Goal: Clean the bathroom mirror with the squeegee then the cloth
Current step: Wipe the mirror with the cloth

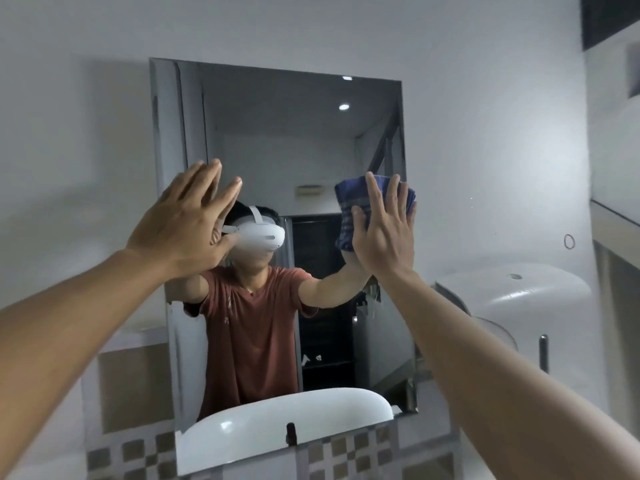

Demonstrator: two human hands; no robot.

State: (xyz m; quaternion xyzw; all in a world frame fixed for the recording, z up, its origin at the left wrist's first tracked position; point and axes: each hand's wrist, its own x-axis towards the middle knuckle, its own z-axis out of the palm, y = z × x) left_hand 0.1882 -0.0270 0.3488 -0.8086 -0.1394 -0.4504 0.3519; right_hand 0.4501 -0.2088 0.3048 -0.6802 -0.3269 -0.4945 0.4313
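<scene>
Blue checked cloth (346, 197) sits under the right hand (384, 244), at the end of a bare forearm that comes in from the lower right corner. That hand lies flat on the folded fabric, fingers (375, 199) straight and pointing up, pressing it against the glass rather than clutching it. The cloth shows past the fingertips and beside the thumb.

Across from it, the left hand (180, 226) reaches in from the lower left. It holds nothing: its fingers are straight and slightly spread, palm turned to the glass at the left edge, where its own reflection meets it.

Both hands are on the mirror (277, 140), a frameless rectangle fixed to a pale wall, with the cloth high on its right side. In the glass a person in a rust-red T-shirt (249, 323) and a white headset (258, 235) stretches both arms forward. Below them a white basin (311, 407) and a dark tap (291, 433) are reflected, and a round ceiling light (344, 106) glows near the top.

Grey and white checked tiles (138, 455) run along the wall under the mirror. To the right, a white rounded fixture (519, 296) stands out from the wall, with a dark upright piece (543, 351) just beside the right forearm.
</scene>
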